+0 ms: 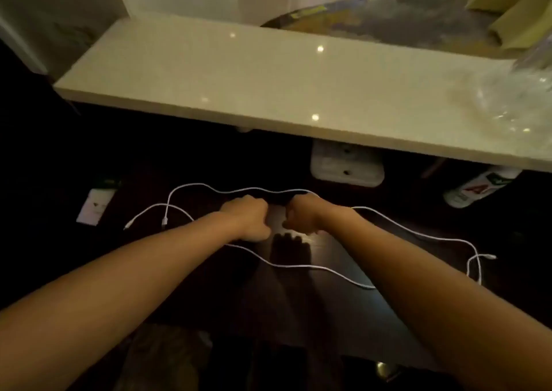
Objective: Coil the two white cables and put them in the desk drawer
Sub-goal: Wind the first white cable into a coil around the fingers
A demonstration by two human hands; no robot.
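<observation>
Two thin white cables lie sprawled on the dark desk point(298, 310). One cable point(209, 188) loops from a plug at the left, runs just beyond my knuckles, slips under my right wrist and trails off to the right point(424, 235). The other cable point(298, 266) starts at the far left, passes beneath my left forearm and ends near my right forearm. My left hand point(248, 220) and my right hand point(301, 217) sit side by side at the desk's middle, both curled into fists. The fingertips are hidden, and no cable shows inside either fist.
A cream stone shelf point(268, 85) overhangs the back of the desk. Under it sit a white socket block point(346, 163) and a lying bottle point(478, 187). A white card point(95, 208) lies at the left, and clear plastic point(507, 103) on the shelf's right. A brass knob point(385, 368) shows below the desk's front edge.
</observation>
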